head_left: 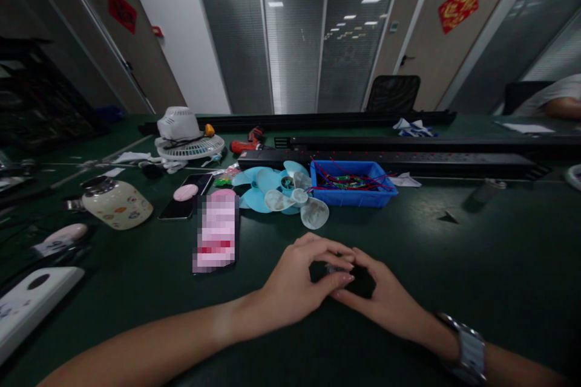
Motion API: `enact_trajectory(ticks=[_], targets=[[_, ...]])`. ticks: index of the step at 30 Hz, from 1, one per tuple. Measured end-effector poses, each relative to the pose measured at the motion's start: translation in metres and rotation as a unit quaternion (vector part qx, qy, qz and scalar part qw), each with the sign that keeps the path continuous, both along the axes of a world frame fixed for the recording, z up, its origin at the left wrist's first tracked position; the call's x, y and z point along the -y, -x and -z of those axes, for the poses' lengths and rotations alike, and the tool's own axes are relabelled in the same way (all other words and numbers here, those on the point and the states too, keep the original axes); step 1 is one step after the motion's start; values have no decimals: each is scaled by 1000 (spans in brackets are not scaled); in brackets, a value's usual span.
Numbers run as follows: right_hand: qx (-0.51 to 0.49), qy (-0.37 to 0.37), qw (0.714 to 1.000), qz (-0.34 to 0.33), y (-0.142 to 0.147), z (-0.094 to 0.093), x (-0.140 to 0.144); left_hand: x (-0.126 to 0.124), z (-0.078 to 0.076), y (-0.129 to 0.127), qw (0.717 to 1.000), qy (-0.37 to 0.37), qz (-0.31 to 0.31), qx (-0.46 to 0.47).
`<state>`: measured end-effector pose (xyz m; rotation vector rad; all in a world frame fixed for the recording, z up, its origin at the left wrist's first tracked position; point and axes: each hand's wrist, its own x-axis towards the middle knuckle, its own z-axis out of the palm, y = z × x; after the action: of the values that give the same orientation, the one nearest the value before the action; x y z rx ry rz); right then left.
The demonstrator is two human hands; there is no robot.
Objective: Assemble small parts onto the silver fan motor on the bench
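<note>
Over the near green tabletop (345,354), my left hand (297,275) and right hand (389,290) are touching fingertips around a small translucent piece (334,268), whether pinching it I can't tell.

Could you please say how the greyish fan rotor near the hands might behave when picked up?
The greyish fan rotor is probably light, as its blades look thin. It appears to be moulded plastic, so likely holds its shape. Because it overlaps the blue fan blades, lifting it might nudge them.
</note>
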<state>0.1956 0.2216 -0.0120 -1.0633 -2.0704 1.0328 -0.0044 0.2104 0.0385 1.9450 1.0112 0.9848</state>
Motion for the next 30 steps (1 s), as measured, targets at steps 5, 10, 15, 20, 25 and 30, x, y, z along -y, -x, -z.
enact_trajectory(ticks=[5,10,15,20,25,30], targets=[[-8,-2,1000,2,1,1,-1,-1,2,1,1000,8,19,6],[-11,7,1000,4,3,-2,-1,1,10,-4,999,20,-29,21],[-13,30,999,-3,3,-4,-1,4,13,-8,991,41,-81,102],[-13,27,1000,6,3,-5,-2,3,17,16,984,42,-143,96],[-5,34,999,8,4,-7,-2,2,40,47,982,96,-160,-3],[-9,30,999,9,2,-6,0,1,52,53,984,82,-154,-37]])
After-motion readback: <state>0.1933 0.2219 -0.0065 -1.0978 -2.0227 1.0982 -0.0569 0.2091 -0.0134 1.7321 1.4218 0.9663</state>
